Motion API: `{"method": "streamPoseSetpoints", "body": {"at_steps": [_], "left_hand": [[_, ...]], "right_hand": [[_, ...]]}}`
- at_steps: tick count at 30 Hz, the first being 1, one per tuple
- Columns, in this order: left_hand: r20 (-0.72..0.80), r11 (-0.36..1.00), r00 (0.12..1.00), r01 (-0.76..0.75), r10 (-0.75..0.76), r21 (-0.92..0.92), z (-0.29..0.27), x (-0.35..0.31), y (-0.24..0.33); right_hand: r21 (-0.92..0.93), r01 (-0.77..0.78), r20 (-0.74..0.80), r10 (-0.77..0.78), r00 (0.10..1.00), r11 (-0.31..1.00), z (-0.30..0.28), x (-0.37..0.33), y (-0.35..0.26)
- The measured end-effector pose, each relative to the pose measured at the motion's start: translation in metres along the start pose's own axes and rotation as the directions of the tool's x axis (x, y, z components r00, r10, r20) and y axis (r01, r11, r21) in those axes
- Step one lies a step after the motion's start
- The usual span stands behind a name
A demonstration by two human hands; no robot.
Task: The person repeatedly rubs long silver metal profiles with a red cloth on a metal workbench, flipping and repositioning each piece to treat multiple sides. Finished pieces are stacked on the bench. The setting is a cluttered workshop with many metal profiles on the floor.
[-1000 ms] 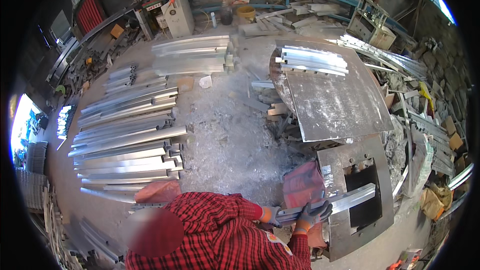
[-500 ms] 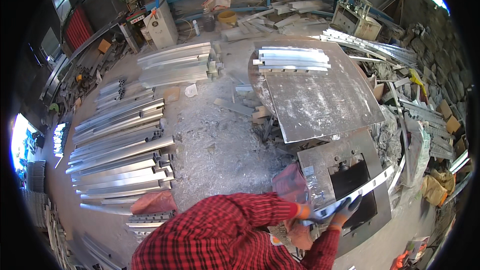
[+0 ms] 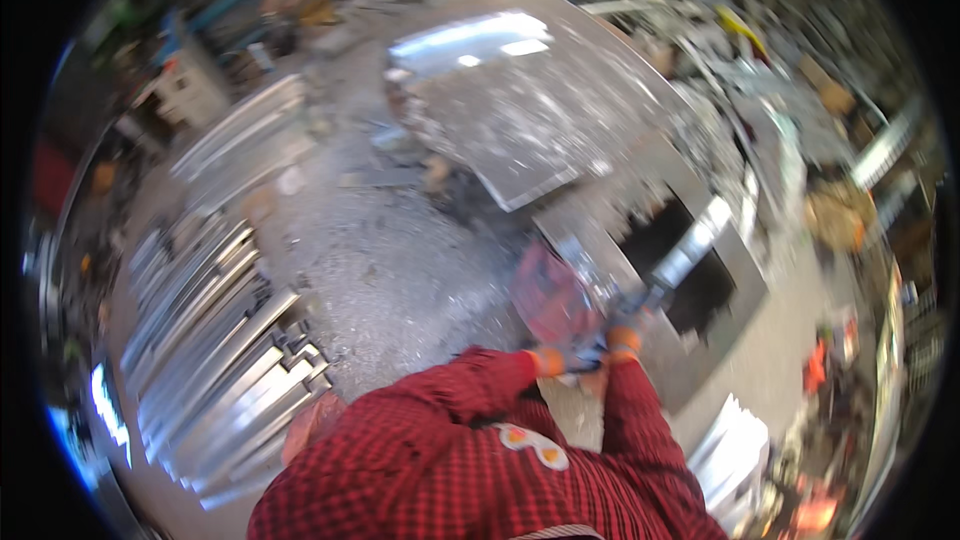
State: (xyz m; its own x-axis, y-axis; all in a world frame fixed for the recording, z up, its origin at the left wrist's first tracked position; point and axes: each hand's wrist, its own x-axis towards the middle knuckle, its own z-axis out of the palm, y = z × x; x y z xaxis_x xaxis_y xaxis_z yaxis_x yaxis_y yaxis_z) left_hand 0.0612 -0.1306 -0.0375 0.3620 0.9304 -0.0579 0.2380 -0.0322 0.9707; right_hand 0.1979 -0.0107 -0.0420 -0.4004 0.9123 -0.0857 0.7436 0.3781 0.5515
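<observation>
Where both hands' grip (image 3: 600, 345) closes, the metal strip (image 3: 690, 245) runs up-right (blurred); held.

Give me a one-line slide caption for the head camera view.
Gloved left hand and right hand grip a metal strip over a cut-out steel sheet.

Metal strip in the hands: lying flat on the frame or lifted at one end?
Cannot tell for sure. The metal strip slants across the dark opening of the metal frame, near end in the gloved hands; motion blur hides contact.
</observation>
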Motion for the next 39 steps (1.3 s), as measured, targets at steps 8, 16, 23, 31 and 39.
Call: {"method": "streamPoseSetpoints", "body": {"at_steps": [8, 16, 23, 31, 39], "left_hand": [[-0.171, 0.811, 0.809, 0.579, -0.562, 0.078, 0.019, -0.141, -0.002], [-0.373, 0.827, 0.868, 0.455, -0.329, 0.33, -0.011, -0.049, 0.067], [-0.108, 0.883, 0.877, 0.459, -0.468, -0.098, -0.033, 0.072, 0.061], [0.029, 0.916, 0.937, 0.346, -0.347, -0.202, -0.06, 0.129, 0.072], [-0.072, 0.917, 0.919, 0.393, -0.389, 0.067, -0.034, -0.034, 0.025]], "right_hand": [[0.903, -0.046, -0.201, 0.514, 0.834, 0.428, -0.109, -0.111, -0.066], [0.928, 0.058, 0.136, 0.48, 0.867, -0.368, -0.053, -0.049, -0.001], [0.874, 0.019, 0.205, 0.404, 0.891, -0.486, -0.049, 0.029, 0.066], [0.674, -0.049, -0.266, 0.304, 0.915, 0.737, -0.052, 0.103, 0.11], [0.782, -0.053, -0.163, 0.285, 0.945, 0.621, -0.097, -0.028, 0.007]]}}
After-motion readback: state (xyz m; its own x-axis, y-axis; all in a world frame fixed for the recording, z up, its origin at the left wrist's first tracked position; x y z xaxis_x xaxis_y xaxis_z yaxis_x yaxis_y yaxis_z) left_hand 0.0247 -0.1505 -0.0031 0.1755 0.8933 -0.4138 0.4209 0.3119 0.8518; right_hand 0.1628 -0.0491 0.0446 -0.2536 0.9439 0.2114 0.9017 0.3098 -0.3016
